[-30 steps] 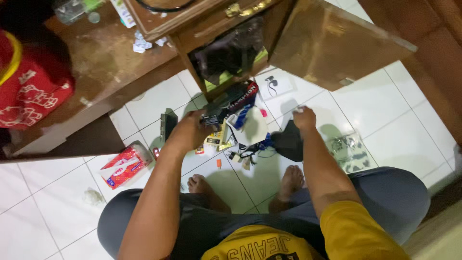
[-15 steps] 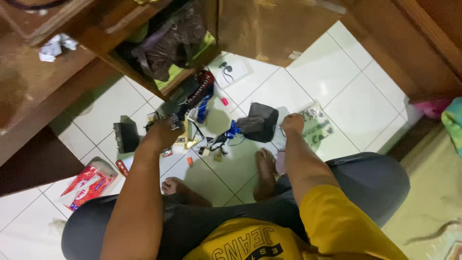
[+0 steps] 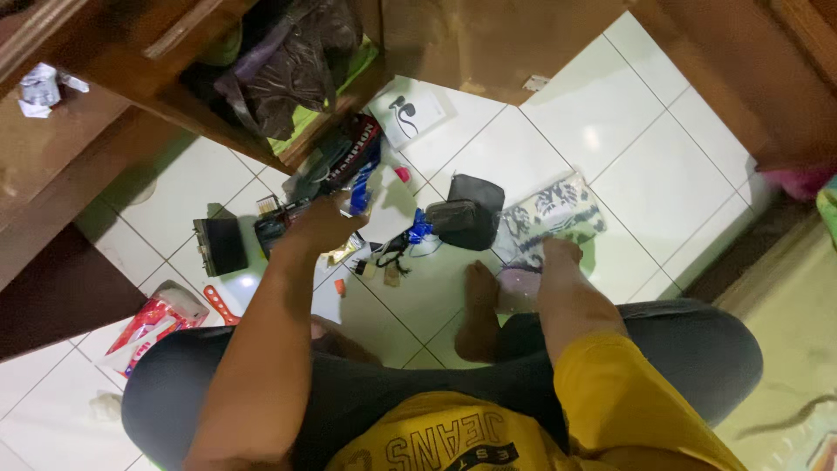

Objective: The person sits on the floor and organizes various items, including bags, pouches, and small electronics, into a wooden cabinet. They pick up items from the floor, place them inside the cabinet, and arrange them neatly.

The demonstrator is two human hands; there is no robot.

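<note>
The left hand's [image 3: 327,222] fingers curl down over the heap of small odds and ends on the white tiled floor [image 3: 602,131], touching or gripping something dark near a small black box-like gadget [image 3: 272,228]; whether they actually pinch it I cannot tell, since the back of the hand hides them. The right hand [image 3: 558,255] rests fingers-down at the near edge of a flat clear packet with a black-and-white leaf pattern [image 3: 551,214], its fingers pressed together on or beside it (the grip itself is hidden too). Between the hands lie a soft black zipped pouch [image 3: 466,212], a tangle of dark cables and little plugs [image 3: 392,257] and a blue strap [image 3: 420,230]. Further out are a dark rectangular case [image 3: 220,246], a red-and-white plastic packet [image 3: 150,330] and the open wooden cabinet [image 3: 261,78] stuffed with dark bags. Lifting anything from the heap risks snagging the cables and dragging small pieces along; the bare feet beside them could tread on loose parts.
</note>
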